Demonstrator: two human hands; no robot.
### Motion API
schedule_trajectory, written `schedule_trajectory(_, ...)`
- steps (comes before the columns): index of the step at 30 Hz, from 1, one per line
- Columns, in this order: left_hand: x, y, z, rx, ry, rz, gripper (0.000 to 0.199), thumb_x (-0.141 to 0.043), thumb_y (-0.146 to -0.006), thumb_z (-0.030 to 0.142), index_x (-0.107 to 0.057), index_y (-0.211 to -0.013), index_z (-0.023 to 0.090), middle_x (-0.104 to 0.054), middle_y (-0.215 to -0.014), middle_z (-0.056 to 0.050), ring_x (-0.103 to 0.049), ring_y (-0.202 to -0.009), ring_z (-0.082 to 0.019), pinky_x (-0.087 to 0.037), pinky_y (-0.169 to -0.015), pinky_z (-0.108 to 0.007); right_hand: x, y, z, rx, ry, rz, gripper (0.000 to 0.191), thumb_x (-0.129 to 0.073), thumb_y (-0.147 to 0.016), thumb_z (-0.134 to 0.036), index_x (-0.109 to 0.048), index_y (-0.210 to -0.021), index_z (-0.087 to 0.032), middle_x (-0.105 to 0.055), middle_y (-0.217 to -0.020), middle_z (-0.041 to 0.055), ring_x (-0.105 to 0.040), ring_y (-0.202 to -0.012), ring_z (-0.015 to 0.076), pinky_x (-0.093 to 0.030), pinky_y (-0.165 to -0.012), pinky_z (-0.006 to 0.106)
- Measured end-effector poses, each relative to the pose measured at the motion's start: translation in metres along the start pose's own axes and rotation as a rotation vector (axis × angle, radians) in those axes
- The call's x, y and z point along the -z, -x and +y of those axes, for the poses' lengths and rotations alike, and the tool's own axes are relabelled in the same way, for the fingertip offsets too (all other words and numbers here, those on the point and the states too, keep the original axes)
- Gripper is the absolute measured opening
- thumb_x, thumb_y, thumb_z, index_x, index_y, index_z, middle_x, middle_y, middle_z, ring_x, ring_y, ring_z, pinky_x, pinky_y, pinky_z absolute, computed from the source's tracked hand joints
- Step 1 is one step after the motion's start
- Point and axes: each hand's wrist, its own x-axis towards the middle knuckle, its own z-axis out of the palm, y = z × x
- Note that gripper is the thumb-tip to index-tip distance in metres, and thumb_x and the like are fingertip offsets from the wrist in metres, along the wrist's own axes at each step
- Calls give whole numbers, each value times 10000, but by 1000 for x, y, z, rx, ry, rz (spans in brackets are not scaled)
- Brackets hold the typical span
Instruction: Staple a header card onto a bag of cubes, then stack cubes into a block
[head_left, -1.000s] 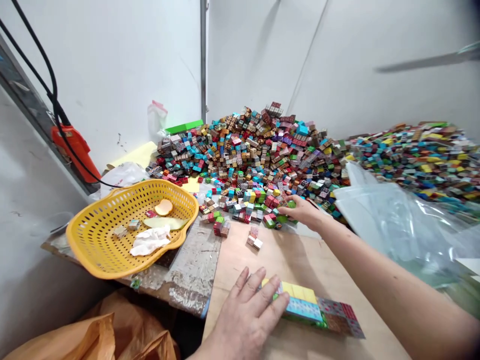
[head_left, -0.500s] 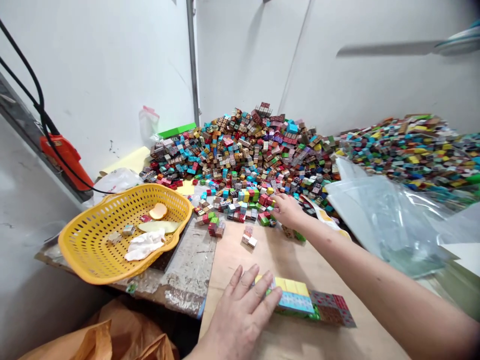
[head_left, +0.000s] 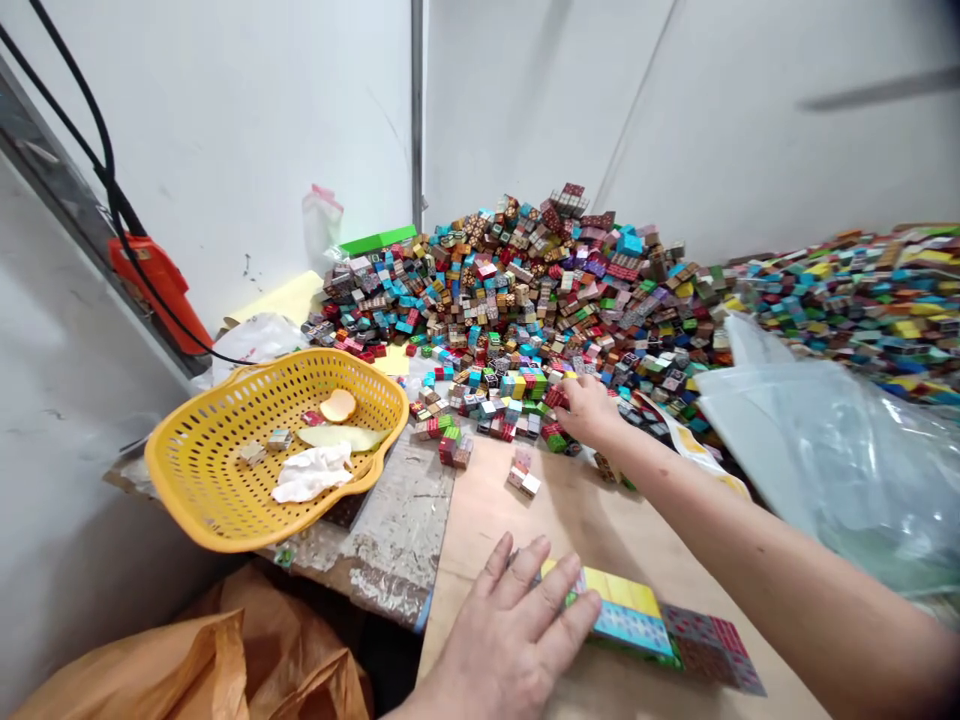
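Note:
My left hand point(head_left: 517, 635) lies palm down at the near side, its fingers spread over the left end of a row of joined printed blocks point(head_left: 626, 625). Yellow and light blue faces show on that row, with a brown, grey and red patterned section point(head_left: 712, 650) at its right end. My right hand point(head_left: 591, 412) reaches to the front edge of a large heap of small coloured blocks point(head_left: 517, 280). Its thumb and fingers are closed at a red block point(head_left: 556, 397), which they partly hide. A small pink and white block piece point(head_left: 523, 475) sits on the board between my hands.
On the left, a yellow plastic basket point(head_left: 180, 470) holds crumpled white tissue, peel and a few blocks. Clear plastic bags point(head_left: 817, 450) lie at the right, before a second blurred heap point(head_left: 862, 300). A wooden board point(head_left: 480, 540) lies beneath the work; a brown bag point(head_left: 187, 660) is below the table edge.
The camera has turned slightly left, so the scene sits farther right in view. Both hands keep about the same places, left on the block row and right at the heap's edge.

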Motion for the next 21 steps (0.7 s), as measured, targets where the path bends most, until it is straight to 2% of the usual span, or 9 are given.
schedule_trajectory(3, 2, -2, -1, 5, 40, -8, 385, -382, -910, 246, -436, -1291, 228, -415, -1380, -14, -339, -1264, -253, -325, -1011, -446, 7, 10, 23, -27, -53, -3, 276, -479, -802, -277, -569, -1034, -158, -548, -1029, 137, -510, -963, 260, -393, -791, 333)
schedule_trajectory(7, 5, -4, -2, 6, 52, 10, 376, -351, -917, 219, -455, -1278, 221, -468, -1340, -1, -341, -1261, -237, -320, -1020, -426, 15, 36, 63, -36, -132, -38, 239, -440, -827, -321, -614, -874, -165, -612, -857, 94, -571, -814, 228, -424, -698, 302)
schedule_trajectory(10, 7, -5, -2, -7, 53, 7, 393, -320, -915, 196, -449, -1286, 200, -462, -1345, -9, -334, -1263, -243, -314, -1021, -433, 9, 63, 82, -18, -187, -65, 267, -502, -794, -362, -607, -938, -163, -620, -923, 99, -575, -861, 239, -439, -725, 310)
schedule_trajectory(14, 9, -6, 0, -3, 56, 7, 400, -344, -906, 200, -438, -1295, 189, -462, -1346, -24, -327, -1269, -251, -315, -1017, -446, -8, 91, 88, -24, -249, -89, 483, -566, -756, -413, -520, -1150, -139, -572, -1122, 140, -547, -985, 262, -443, -789, 330)
schedule_trajectory(18, 8, -6, 2, 16, 36, -2, 404, -416, -895, 221, -428, -1298, 216, -445, -1359, -8, -329, -1272, -242, -336, -1012, -433, -15, 99, 86, 6, -269, -122, 282, -492, -825, -295, -579, -1060, -167, -621, -1030, 94, -569, -921, 217, -433, -802, 300)
schedule_trajectory(21, 7, -5, 3, 17, 20, -6, 413, -437, -886, 216, -426, -1299, 225, -447, -1358, 1, -341, -1266, -241, -338, -1013, -438, -15, 102, 86, 46, -232, -139, 240, -484, -821, -219, -609, -1023, -189, -620, -982, 72, -553, -922, 212, -408, -826, 294)
